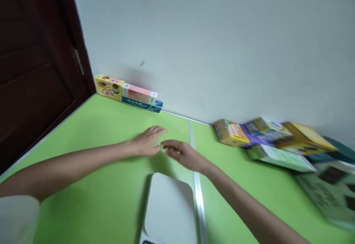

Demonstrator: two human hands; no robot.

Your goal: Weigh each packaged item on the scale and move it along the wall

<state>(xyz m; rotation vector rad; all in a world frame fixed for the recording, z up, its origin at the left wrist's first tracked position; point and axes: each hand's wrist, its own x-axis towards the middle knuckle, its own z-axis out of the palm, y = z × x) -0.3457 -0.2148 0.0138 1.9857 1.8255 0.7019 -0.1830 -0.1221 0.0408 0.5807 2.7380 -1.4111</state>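
Observation:
My left hand (149,140) hovers over the green table with its fingers stretched out and holds nothing. Just right of it is my right hand (181,154), its fingers loosely bent and apart, with nothing visible in them. The fingertips of the two hands come close together; whether they touch I cannot tell. Below them, at the front, lies a flat white device (170,207) with a rounded top plate, looking like a kitchen scale. A dark display edge shows at its near end, cut off by the frame.
Against the wall at back left stand a yellow box (109,88), a pink-and-white box (140,93) and a blue box (135,102). On the right is a blurred pile of packages, including an orange-yellow box (231,133) and a green pack (280,158). A dark door (36,63) borders the left.

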